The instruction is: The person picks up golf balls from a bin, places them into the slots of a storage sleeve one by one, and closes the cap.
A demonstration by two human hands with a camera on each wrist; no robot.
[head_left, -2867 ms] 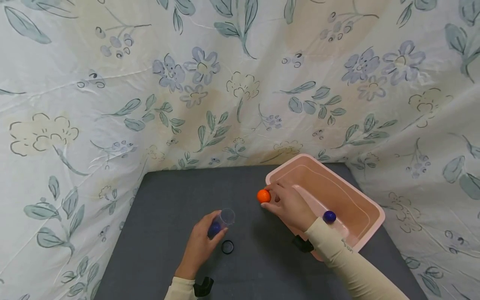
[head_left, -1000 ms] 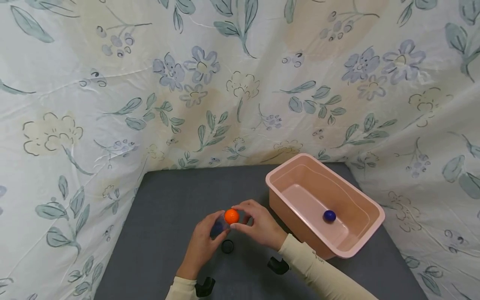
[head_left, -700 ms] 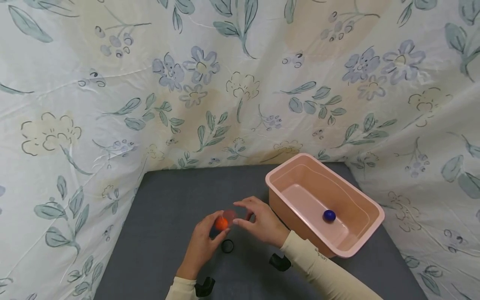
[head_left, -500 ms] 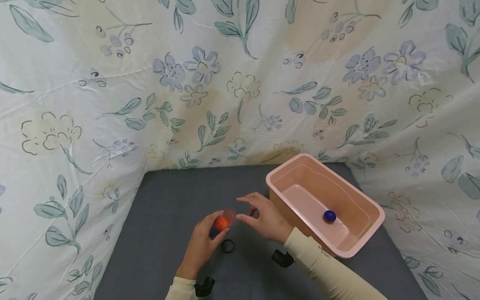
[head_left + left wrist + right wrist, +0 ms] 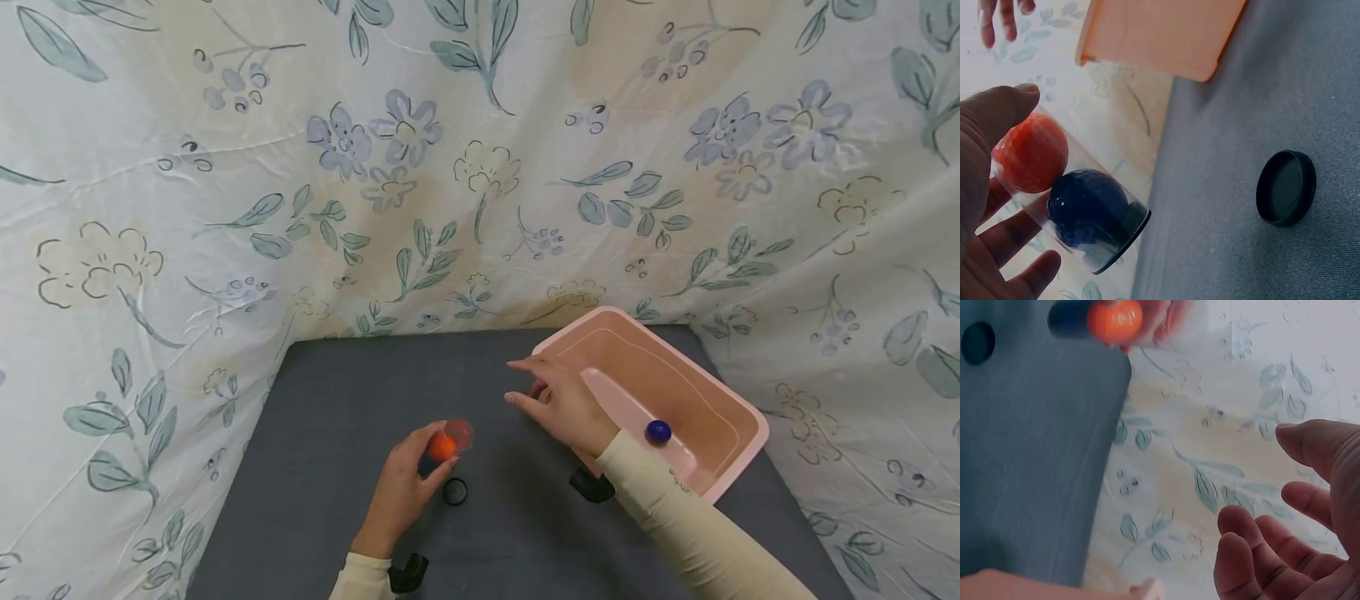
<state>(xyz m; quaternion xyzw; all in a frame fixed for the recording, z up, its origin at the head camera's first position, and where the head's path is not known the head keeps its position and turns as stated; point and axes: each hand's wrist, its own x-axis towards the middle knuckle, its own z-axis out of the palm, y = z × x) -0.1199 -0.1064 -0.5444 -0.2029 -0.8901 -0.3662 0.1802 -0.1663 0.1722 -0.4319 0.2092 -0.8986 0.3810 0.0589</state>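
Observation:
My left hand [image 5: 403, 479] grips a clear plastic tube [image 5: 1102, 250], held tilted above the table. Inside it an orange golf ball [image 5: 1034, 153] sits above a dark blue golf ball [image 5: 1085, 206]; a black cap closes the tube's lower end. My right hand [image 5: 566, 404] is over the near-left rim of the pink bin [image 5: 723, 475], fingers relaxed and apart, holding nothing. Another dark blue ball [image 5: 658, 432] lies on the bin's floor. On the table below the tube rests a loose round black lid [image 5: 1286, 187], hollow side showing.
The dark grey table [image 5: 360, 392] lies under everything, with the bin at its right side. A floral curtain [image 5: 480, 167] hangs behind the table and along both sides.
My right hand carried the orange ball to the tube and let it go inside. It has since drawn back right to the bin's rim. My left hand stays in place.

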